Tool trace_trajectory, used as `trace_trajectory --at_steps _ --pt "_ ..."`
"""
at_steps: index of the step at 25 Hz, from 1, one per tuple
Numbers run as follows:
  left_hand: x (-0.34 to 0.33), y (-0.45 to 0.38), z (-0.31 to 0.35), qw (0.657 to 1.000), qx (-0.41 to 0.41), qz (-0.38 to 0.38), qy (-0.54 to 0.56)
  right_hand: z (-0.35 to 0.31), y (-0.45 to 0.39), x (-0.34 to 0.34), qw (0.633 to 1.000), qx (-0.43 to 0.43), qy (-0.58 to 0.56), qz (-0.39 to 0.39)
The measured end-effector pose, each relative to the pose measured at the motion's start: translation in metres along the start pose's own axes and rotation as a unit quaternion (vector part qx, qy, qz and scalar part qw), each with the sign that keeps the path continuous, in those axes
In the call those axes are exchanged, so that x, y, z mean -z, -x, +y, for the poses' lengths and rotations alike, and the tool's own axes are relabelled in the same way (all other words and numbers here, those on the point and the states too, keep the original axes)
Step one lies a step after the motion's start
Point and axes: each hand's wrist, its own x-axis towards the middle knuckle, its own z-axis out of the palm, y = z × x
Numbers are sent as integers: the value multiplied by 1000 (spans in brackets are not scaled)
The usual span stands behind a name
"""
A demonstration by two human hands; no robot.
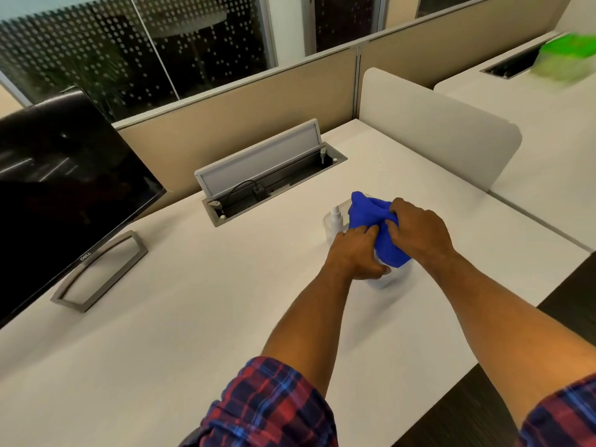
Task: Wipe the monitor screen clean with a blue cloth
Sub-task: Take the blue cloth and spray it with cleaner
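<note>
White desk [193, 317] under everything. Dark monitor [58, 175] way off left of both hands, well apart. Clear tub [392, 279] right under them. Left hand [358, 253] and right hand [419, 233] both bunched around the cloth [371, 211]. Small spray bottle [335, 216] just left.

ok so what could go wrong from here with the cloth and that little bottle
1. Both hands, left hand and right hand, bunch the blue cloth over a clear container; lifting could tip it.
2. The small spray bottle stands right beside the cloth and may be knocked over.
</note>
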Motion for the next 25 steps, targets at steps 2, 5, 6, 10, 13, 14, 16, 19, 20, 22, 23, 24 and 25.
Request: trace_trajectory --at_steps 2,5,6,10,13,14,16,19,20,22,23,24,25 --pt "6 7 2 1000 -1 7 22 -6 4 11 997 16 -74 31" --pt "13 18 3 996 -13 53 72 -19 5 22 982 15 -159 96" --pt "16 23 4 992 -15 81 93 -27 6 26 975 9 -192 116" --pt "28 48 7 974 -20 191 122 -67 9 42 923 -36 -338 179" --pt "34 75 -8 963 -43 241 110 -97 10 44 887 -86 -436 121" --pt "36 85 -14 957 -22 253 142 -104 10 40 882 -92 -456 73" --pt "43 110 -30 926 40 292 236 -123 15 29 875 -66 -479 -21" --pt "48 136 -56 864 111 366 327 -144 28 9 858 -16 -496 -131" --pt "51 145 -66 841 149 384 352 -152 34 0 853 7 -497 -157" --pt "58 159 -85 802 210 392 398 -166 46 -20 844 37 -501 -185" --pt "60 167 -94 787 235 396 410 -175 51 -31 840 39 -506 -193" --pt "63 176 -101 775 260 403 412 -183 56 -42 835 33 -513 -196" --pt "64 184 -106 766 284 413 402 -192 59 -52 833 25 -516 -199"
